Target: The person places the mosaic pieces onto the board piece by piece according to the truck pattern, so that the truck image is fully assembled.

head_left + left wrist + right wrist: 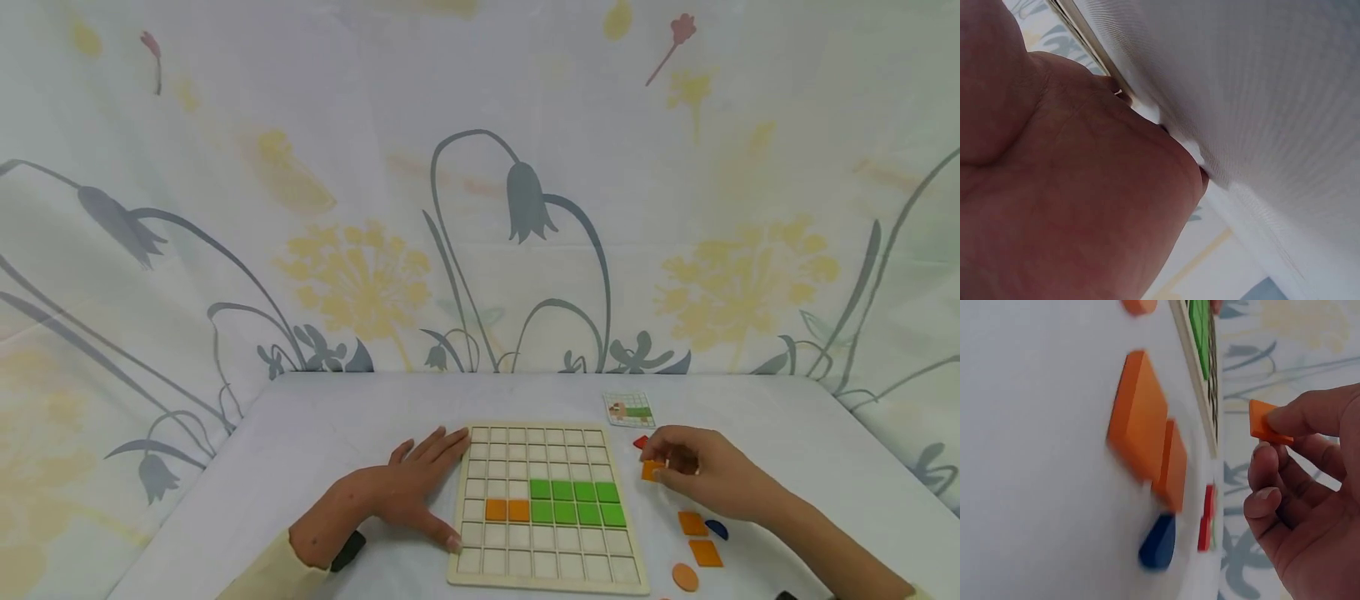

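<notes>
A white cloth-covered table (315, 450) fills the lower half of the head view. At its lower centre lies a pale wooden grid board (546, 508) with square cells. Two rows of green square tiles (576, 502) sit in the board's right middle, and two orange square tiles (507, 509) lie just left of them in the lower of those rows.

The left hand (408, 492) rests flat against the board's left edge, fingers straight and spread, gripping nothing. That is a sound brace; judging from the layout, it should keep pressing there so the board does not slide.

The right hand (701, 471), right of the board, pinches a small orange square tile (651, 471) between thumb and fingertips, lifted clear of the table. To seat it well, I would hold it level by its edges — corners square to a cell — and lower it straight down.

In the lower right lie loose orange squares (699, 537), an orange disc (684, 577), a dark blue drop-shaped piece (717, 529) and a red piece (640, 442).

A small pattern card (628, 409) lies above the board's right corner. It shows a coloured grid, but no writing or brand is legible anywhere.
</notes>
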The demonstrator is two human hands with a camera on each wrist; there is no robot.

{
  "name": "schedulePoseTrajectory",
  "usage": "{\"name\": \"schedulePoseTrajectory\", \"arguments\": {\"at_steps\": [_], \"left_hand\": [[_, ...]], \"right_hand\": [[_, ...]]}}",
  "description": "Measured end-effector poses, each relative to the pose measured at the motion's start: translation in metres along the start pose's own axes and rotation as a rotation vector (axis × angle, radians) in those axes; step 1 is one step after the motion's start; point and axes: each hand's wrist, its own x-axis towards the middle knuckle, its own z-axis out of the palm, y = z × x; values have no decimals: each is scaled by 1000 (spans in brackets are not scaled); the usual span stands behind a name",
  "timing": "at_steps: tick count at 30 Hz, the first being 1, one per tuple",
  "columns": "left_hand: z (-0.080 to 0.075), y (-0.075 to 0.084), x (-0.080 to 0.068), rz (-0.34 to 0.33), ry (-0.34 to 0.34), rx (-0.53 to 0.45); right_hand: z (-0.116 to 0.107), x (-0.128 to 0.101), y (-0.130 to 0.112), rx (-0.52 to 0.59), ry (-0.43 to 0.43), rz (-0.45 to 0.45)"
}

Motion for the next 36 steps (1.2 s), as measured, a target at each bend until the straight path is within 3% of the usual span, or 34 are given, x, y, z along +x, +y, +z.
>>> {"name": "schedulePoseTrajectory", "arguments": {"at_steps": [5,13,19,26,36], "left_hand": [[2,1,2,-12,-3,8],[1,2,4,-34,-7,28],[2,2,4,-25,-6,33],[1,2,3,-6,0,36],[-2,2,0,8,8,35]], "right_hand": [[29,28,-25,66,-64,-75],[76,75,-60,60,-113,-173],[108,102,-76,93,-137,-182],[137,115,-88,85,-179,-179],[144,113,-100,49,-182,-120]]}}
